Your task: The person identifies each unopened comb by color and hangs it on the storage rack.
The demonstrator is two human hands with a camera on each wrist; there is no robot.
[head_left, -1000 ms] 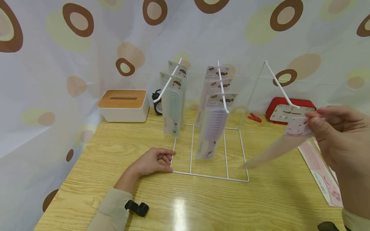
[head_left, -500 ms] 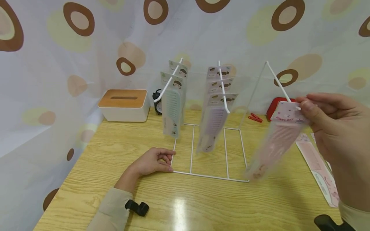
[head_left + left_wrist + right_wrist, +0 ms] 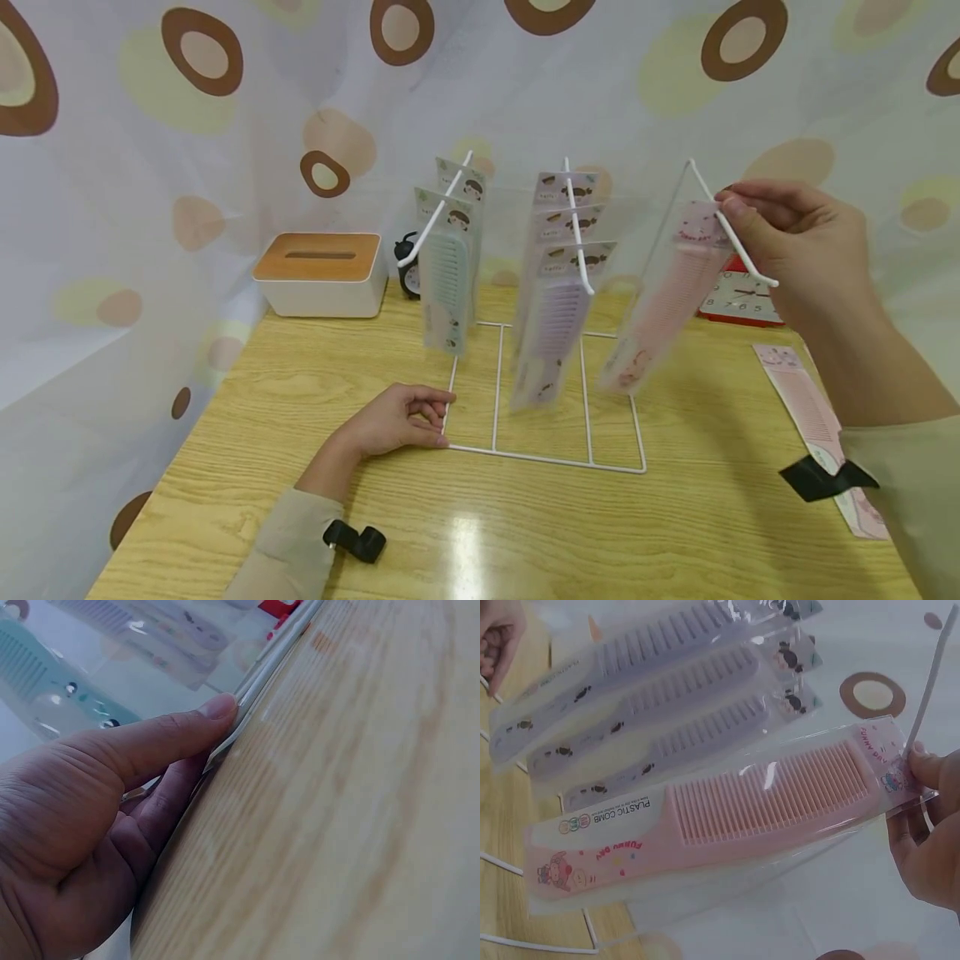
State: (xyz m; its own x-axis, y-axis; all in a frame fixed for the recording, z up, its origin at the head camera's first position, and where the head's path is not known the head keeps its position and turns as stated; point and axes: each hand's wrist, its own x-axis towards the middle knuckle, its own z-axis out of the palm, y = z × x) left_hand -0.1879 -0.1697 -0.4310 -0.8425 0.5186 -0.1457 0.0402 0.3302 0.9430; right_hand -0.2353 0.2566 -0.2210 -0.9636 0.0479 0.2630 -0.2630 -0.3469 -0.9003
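Observation:
My right hand [image 3: 806, 229] pinches the top corner of a packaged pink comb [image 3: 667, 308] by its card header. The right prong of a white wire display rack [image 3: 543, 457] passes through that header, and the comb hangs tilted below it. In the right wrist view, the pink comb [image 3: 772, 795] shows whole in its clear sleeve. My left hand [image 3: 401, 421] grips the rack's front left base corner, with thumb and finger at the wire. Packaged purple combs [image 3: 555, 333] hang on the middle prong. Green ones [image 3: 447, 275] are on the left prong.
More packaged pink combs [image 3: 806, 400] lie on the table at right, partly behind my right arm. At the back stand a tissue box [image 3: 322, 287], a black alarm clock [image 3: 409, 275] and a red clock [image 3: 742, 300]. A patterned cloth [image 3: 480, 75] hangs behind.
My right hand has brought the pink comb left and up, onto the right prong and back along it. The left hand stays at the rack corner.

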